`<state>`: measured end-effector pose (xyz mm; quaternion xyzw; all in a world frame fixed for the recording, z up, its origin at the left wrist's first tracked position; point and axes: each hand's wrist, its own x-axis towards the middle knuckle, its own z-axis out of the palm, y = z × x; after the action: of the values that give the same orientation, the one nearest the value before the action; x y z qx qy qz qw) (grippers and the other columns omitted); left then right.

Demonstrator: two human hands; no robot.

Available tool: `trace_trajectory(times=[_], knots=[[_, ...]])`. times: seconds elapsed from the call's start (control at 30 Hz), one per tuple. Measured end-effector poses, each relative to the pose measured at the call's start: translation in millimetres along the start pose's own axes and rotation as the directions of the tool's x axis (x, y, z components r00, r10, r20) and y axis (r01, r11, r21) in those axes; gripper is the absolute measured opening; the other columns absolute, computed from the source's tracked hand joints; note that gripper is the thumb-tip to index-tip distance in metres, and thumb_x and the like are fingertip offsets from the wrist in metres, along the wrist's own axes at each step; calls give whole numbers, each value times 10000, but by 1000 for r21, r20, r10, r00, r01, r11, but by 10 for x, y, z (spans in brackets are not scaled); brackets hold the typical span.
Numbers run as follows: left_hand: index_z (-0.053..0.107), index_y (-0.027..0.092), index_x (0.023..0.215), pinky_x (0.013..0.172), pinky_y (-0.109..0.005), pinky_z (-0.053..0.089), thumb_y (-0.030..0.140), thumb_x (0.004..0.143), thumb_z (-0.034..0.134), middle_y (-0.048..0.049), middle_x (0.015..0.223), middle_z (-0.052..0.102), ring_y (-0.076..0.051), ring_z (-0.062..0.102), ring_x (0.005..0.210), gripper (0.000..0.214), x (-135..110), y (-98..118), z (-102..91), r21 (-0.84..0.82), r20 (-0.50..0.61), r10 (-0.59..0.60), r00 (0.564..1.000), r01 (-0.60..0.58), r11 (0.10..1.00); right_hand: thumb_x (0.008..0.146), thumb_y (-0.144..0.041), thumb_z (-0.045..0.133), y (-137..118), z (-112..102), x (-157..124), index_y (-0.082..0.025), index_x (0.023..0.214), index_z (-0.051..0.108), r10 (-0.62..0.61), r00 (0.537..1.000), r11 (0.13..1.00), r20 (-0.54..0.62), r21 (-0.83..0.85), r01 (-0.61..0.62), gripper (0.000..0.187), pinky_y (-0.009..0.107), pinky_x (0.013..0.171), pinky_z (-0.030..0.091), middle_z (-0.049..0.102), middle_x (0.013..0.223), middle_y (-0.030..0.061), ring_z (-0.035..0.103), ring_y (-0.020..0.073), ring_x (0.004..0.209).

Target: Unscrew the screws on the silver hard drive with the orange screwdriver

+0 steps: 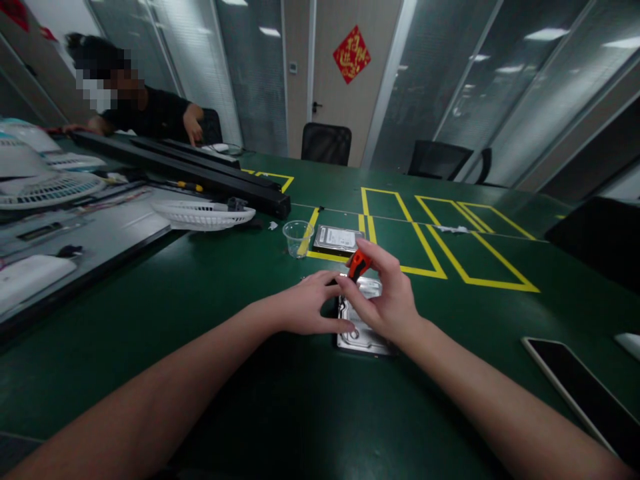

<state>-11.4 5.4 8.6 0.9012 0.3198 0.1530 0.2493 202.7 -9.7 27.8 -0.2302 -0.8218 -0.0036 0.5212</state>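
A silver hard drive [367, 339] lies flat on the green table in front of me. My right hand [393, 290] is closed round an orange and black screwdriver [359, 265], held above the drive. The screwdriver's tip is hidden behind my fingers. My left hand [315, 303] reaches over the drive's left side with fingers stretched out and thumb spread, the thumb touching its top face. Just beyond, a second hard drive [336, 237] with a white label lies within yellow tape. Beside that one stands a clear plastic cup [297, 241] with small bits at its bottom.
At left are a large flat panel [115, 230], white fan grilles [205, 215] and long black bars [210, 175]. A phone [580, 387] lies at right. Yellow tape rectangles [430, 257] mark the table [280, 407]. A person [150, 113] sits at the far left; chairs [326, 143] stand behind.
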Motion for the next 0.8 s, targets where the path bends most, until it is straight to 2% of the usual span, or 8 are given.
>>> trace_trajectory(times=[0.2, 0.4, 0.6, 0.73, 0.8], knots=[[572, 276, 1607, 1317, -654, 349, 665, 967, 766, -156, 1720, 486, -444, 413, 1607, 773, -10, 37, -31, 6, 18, -11, 1000, 11, 1000, 1006, -262, 739, 10, 35, 7, -378, 1656, 404, -10, 998, 998, -56, -67, 7, 740, 461, 876, 723, 740, 1308, 84, 776, 289, 1089], [589, 270, 1592, 1286, -684, 388, 709, 948, 758, -179, 1731, 457, -488, 387, 1613, 797, -5, 45, -40, 22, 23, -31, 999, 31, 999, 987, -231, 755, 34, 62, -77, -359, 1665, 411, 38, 990, 998, -136, -48, -45, 771, 465, 905, 716, 705, 1392, 102, 765, 292, 1136], [588, 253, 1598, 1318, -673, 342, 703, 955, 754, -187, 1737, 439, -470, 378, 1625, 803, -4, 54, -41, 36, 44, -60, 997, 59, 998, 997, -240, 735, 19, 3, -32, -366, 1606, 505, 169, 984, 984, -50, 67, -166, 662, 504, 1022, 672, 686, 1473, 82, 758, 291, 1195], [503, 308, 1669, 1327, -688, 311, 694, 956, 761, -165, 1788, 368, -464, 342, 1649, 851, 2, 29, -27, 22, 25, -27, 999, 27, 999, 1035, -230, 653, 19, -9, 5, -366, 1613, 481, 279, 960, 943, 12, 188, -276, 619, 493, 964, 686, 696, 1433, 83, 776, 260, 1094], [510, 303, 1665, 1327, -682, 316, 692, 952, 768, -169, 1789, 368, -464, 345, 1648, 852, 3, 21, -23, 26, 20, -17, 1000, 16, 1000, 1032, -249, 668, 36, 1, 1, -370, 1613, 471, 297, 955, 934, 13, 206, -293, 625, 500, 967, 683, 694, 1435, 84, 771, 268, 1118]])
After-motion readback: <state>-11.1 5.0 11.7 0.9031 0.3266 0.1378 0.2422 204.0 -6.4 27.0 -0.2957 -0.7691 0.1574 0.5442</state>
